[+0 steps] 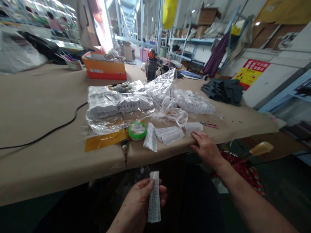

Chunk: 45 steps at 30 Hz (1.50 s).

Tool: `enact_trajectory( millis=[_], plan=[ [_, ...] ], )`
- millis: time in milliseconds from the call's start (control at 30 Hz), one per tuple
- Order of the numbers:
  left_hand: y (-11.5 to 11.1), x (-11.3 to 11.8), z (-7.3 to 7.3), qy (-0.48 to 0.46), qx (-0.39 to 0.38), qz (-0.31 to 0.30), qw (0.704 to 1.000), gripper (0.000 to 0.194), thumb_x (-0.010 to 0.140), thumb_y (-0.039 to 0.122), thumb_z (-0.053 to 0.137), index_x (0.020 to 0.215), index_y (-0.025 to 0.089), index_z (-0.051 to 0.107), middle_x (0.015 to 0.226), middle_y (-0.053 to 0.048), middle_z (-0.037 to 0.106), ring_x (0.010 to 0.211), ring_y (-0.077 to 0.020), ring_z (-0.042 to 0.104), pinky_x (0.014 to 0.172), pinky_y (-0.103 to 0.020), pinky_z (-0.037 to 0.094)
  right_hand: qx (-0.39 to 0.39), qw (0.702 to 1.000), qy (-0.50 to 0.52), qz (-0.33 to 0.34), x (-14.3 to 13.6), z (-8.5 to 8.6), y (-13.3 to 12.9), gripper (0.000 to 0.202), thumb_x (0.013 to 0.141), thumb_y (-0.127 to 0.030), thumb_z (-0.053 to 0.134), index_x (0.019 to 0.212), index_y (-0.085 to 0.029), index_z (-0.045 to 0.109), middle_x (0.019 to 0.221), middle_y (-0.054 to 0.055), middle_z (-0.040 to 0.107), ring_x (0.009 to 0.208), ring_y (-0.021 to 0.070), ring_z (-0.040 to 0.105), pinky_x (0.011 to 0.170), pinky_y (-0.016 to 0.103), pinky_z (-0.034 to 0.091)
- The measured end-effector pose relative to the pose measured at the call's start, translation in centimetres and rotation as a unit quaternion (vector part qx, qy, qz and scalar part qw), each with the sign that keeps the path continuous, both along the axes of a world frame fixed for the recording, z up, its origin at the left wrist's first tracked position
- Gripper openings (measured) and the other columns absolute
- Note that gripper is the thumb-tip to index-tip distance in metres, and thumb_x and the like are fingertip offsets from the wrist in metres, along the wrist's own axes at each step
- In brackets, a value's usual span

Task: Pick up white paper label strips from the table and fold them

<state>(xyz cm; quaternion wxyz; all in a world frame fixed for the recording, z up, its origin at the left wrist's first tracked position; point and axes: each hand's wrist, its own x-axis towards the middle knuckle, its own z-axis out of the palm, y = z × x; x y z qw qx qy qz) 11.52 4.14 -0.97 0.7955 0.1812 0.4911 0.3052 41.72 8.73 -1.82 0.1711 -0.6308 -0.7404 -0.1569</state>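
My left hand [145, 197] is closed around a few narrow white printed label strips [154, 200], below the table's front edge, thumb on top. My right hand [206, 147] rests at the table edge with fingers stretched out, its fingertips touching a pile of white labels [193, 127]. To the left of that pile lie a fanned stack of printed labels [170, 134] and an upright bundle of strips [151, 137]. A green round tub [137, 131] with whitish contents stands beside them. A soldering-iron-like tool [124, 150] points over the table edge.
Plastic-wrapped white bundles [119, 105] lie across the table's middle, with another wrapped bundle [193, 102] to the right. Behind stand an orange box [104, 66] and a dark bottle [152, 66]. A black cable [60, 127] runs left. A pink-handled cutter [210, 125] lies right.
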Motion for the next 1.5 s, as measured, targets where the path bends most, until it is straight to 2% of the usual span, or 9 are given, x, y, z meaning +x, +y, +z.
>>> enact_trajectory(
  millis=[167,333,433,533,600,700,933,1333,1500],
  plan=[
    [0.0,-0.2,-0.4,-0.004,-0.006,-0.003,1.000,0.020,0.075,0.024,0.069,0.086,0.010,0.060,0.069,-0.010,0.070,0.056,-0.0165,0.065,0.056,-0.028,0.053,0.048,0.989,0.114,0.075,0.5,0.0,-0.5,0.018,0.087,-0.033,0.056,0.092,-0.019,0.066,0.101,0.011,0.068,0.098,0.0258,0.061,0.088,0.042,0.047],
    [-0.2,-0.3,0.5,-0.002,-0.003,0.000,1.000,0.012,0.079,0.020,0.063,0.084,0.010,0.059,0.068,-0.009,0.069,0.055,-0.0162,0.064,0.056,-0.029,0.053,0.092,0.974,0.192,0.080,-0.2,-0.3,-1.2,0.014,0.090,-0.027,0.051,0.088,-0.020,0.063,0.094,0.008,0.068,0.092,0.0213,0.065,0.084,0.038,0.051],
    [-0.3,-0.3,1.2,-0.007,-0.010,-0.003,1.000,0.010,0.082,0.019,0.058,0.084,0.010,0.059,0.069,-0.010,0.069,0.056,-0.0163,0.064,0.057,-0.029,0.052,0.113,0.954,0.265,0.087,-4.1,0.3,-3.1,0.008,0.089,-0.021,0.052,0.091,-0.020,0.060,0.097,0.008,0.067,0.091,0.0199,0.065,0.084,0.038,0.051],
    [-0.4,-0.5,1.4,-0.037,-0.008,-0.002,0.999,0.014,0.082,0.021,0.056,0.082,0.008,0.061,0.068,-0.010,0.068,0.054,-0.0153,0.062,0.056,-0.028,0.050,0.071,0.919,0.327,0.210,-9.7,0.9,-5.7,0.014,0.085,-0.011,0.054,0.092,-0.022,0.060,0.104,0.007,0.066,0.103,0.0217,0.062,0.089,0.040,0.050],
    [-0.5,-0.6,1.3,-0.071,0.014,0.007,0.997,0.013,0.078,0.019,0.061,0.079,0.007,0.064,0.066,-0.009,0.066,0.052,-0.0125,0.059,0.052,-0.024,0.046,0.044,0.906,0.269,0.325,-13.0,0.9,-7.0,0.013,0.085,-0.012,0.055,0.093,-0.020,0.061,0.101,0.007,0.067,0.108,0.0238,0.059,0.093,0.044,0.047],
    [-0.5,-0.9,1.1,-0.103,0.043,0.056,0.992,0.011,0.067,0.016,0.070,0.069,0.007,0.065,0.061,-0.005,0.063,0.050,-0.0084,0.054,0.048,-0.019,0.040,0.034,0.902,0.182,0.391,-16.0,0.0,-7.6,0.012,0.086,-0.011,0.054,0.087,-0.018,0.063,0.097,0.008,0.069,0.107,0.0221,0.059,0.096,0.043,0.046],
    [-0.7,-1.4,0.0,-0.085,0.025,0.112,0.990,0.016,0.062,0.016,0.072,0.071,0.009,0.062,0.064,-0.004,0.062,0.053,-0.0095,0.054,0.050,-0.020,0.039,0.018,0.913,0.123,0.389,-16.9,-0.7,-7.6,0.017,0.089,-0.011,0.047,0.085,-0.016,0.063,0.100,0.008,0.069,0.113,0.0214,0.056,0.102,0.042,0.040],
    [-1.0,-1.7,0.0,-0.115,0.021,0.106,0.987,0.021,0.066,0.025,0.074,0.071,0.010,0.060,0.063,-0.002,0.058,0.053,-0.0087,0.054,0.050,-0.019,0.040,-0.025,0.928,0.112,0.353,-17.9,-0.1,-8.5,0.018,0.088,-0.009,0.046,0.084,-0.014,0.062,0.103,0.008,0.069,0.112,0.0217,0.056,0.107,0.042,0.032],
    [-1.1,-2.1,0.1,-0.102,0.028,0.067,0.992,0.015,0.069,0.019,0.072,0.073,0.009,0.062,0.063,-0.004,0.061,0.053,-0.0088,0.055,0.050,-0.019,0.043,-0.060,0.910,0.222,0.346,-17.3,0.4,-8.3,0.018,0.085,-0.021,0.058,0.102,-0.017,0.060,0.104,0.008,0.067,0.108,0.0218,0.057,0.101,0.041,0.038]
  ],
)
